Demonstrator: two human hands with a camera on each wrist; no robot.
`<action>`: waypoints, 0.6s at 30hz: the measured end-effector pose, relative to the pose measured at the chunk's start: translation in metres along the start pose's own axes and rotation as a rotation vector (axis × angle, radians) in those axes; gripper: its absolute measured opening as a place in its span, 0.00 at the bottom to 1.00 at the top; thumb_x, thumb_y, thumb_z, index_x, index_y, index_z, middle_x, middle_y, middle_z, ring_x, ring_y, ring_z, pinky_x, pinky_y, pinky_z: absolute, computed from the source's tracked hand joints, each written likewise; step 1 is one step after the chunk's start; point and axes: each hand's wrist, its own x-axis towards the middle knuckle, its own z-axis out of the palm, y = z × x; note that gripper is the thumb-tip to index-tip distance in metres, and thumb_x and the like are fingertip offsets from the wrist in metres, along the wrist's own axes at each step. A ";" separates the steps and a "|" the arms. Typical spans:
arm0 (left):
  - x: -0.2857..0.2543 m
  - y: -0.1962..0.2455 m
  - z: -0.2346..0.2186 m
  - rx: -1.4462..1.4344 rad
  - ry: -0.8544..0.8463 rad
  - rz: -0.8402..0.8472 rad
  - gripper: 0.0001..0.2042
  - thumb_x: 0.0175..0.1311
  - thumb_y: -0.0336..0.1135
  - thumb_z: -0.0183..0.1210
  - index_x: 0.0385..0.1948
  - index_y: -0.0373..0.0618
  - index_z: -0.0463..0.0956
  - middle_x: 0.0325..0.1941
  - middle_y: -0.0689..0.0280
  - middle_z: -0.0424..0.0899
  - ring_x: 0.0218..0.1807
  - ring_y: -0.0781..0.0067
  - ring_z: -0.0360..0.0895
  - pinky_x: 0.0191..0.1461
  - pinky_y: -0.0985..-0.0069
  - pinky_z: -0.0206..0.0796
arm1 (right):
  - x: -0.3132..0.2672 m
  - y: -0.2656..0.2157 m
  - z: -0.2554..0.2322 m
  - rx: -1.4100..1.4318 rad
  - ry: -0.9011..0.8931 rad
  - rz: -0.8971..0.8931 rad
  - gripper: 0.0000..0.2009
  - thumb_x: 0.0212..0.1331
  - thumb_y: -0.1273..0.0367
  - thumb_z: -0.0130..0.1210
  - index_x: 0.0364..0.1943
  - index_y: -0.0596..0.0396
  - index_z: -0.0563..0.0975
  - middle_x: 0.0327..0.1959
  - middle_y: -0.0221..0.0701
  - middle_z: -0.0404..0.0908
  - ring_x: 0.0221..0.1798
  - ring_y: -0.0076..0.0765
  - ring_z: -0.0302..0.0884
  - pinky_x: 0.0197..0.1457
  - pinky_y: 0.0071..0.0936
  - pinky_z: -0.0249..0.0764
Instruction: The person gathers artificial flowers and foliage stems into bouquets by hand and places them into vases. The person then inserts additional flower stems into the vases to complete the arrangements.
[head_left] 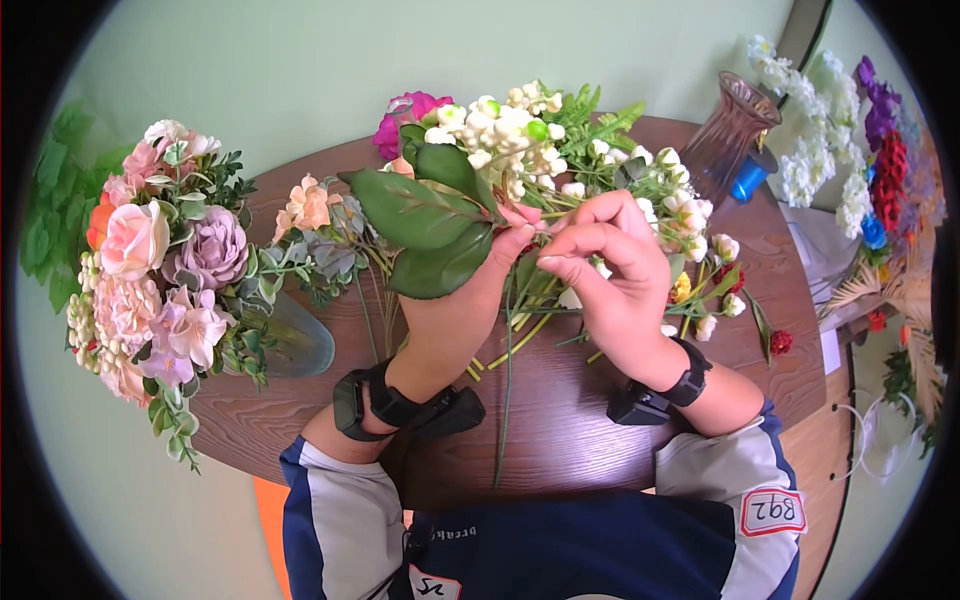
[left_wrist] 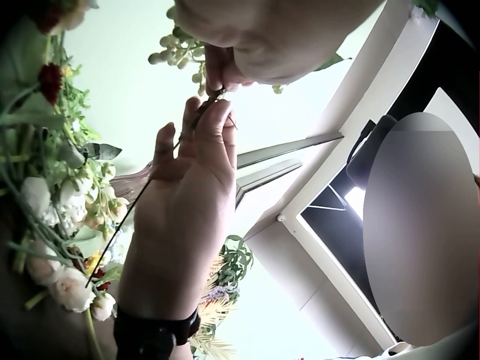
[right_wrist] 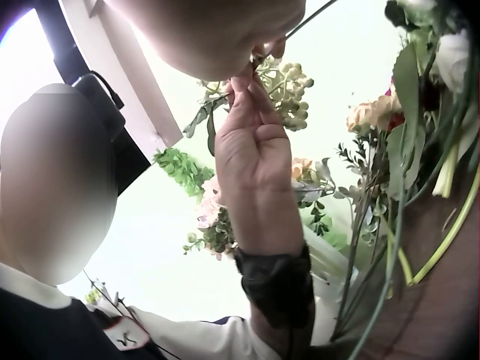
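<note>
My left hand (head_left: 470, 295) pinches a leafy stem between thumb and fingers, just under its broad dark green leaves (head_left: 425, 215). Beside it, my right hand (head_left: 620, 275) has its fingers curled, with the fingertips pinching the thin dark stem (left_wrist: 120, 232) in the left wrist view. Both sets of fingertips meet close together, above the table. Pale green-white berries (right_wrist: 289, 94) show behind the left fingertips in the right wrist view. A long thin green stem (head_left: 507, 390) runs from below the hands toward the table's near edge.
White rosebuds (head_left: 685, 210), white berry sprays (head_left: 500, 135) and cut stems lie on the brown table (head_left: 560, 440). A vase (head_left: 300, 340) of pink and mauve flowers (head_left: 210, 245) stands left. At the back right are a glass vase (head_left: 725, 130) and a blue ribbon spool (head_left: 750, 178).
</note>
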 end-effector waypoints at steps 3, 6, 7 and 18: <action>0.001 0.000 -0.001 -0.005 -0.013 -0.015 0.06 0.59 0.19 0.52 0.37 0.36 0.70 0.40 0.59 0.77 0.43 0.71 0.76 0.47 0.77 0.70 | -0.001 0.001 0.001 0.218 0.008 0.190 0.05 0.47 0.80 0.59 0.28 0.58 0.79 0.31 0.26 0.68 0.29 0.20 0.68 0.30 0.16 0.67; 0.002 0.001 0.002 -0.033 0.019 -0.028 0.05 0.57 0.20 0.54 0.35 0.36 0.73 0.37 0.61 0.79 0.41 0.74 0.76 0.46 0.78 0.70 | 0.001 -0.008 0.000 0.446 0.000 0.494 0.03 0.50 0.79 0.58 0.28 0.58 0.78 0.32 0.25 0.69 0.29 0.16 0.67 0.28 0.13 0.66; 0.003 0.001 0.003 -0.060 0.062 -0.032 0.04 0.56 0.20 0.56 0.32 0.36 0.75 0.34 0.63 0.81 0.38 0.76 0.77 0.44 0.78 0.70 | 0.001 -0.008 0.000 0.489 -0.009 0.541 0.02 0.51 0.78 0.58 0.28 0.58 0.78 0.32 0.25 0.70 0.29 0.14 0.68 0.27 0.12 0.66; 0.006 0.006 -0.001 0.037 0.102 -0.134 0.07 0.56 0.23 0.58 0.36 0.35 0.75 0.36 0.62 0.82 0.38 0.77 0.78 0.44 0.80 0.70 | -0.002 -0.009 0.007 0.506 -0.022 0.713 0.03 0.58 0.75 0.53 0.34 0.60 0.74 0.26 0.23 0.75 0.27 0.12 0.71 0.29 0.10 0.67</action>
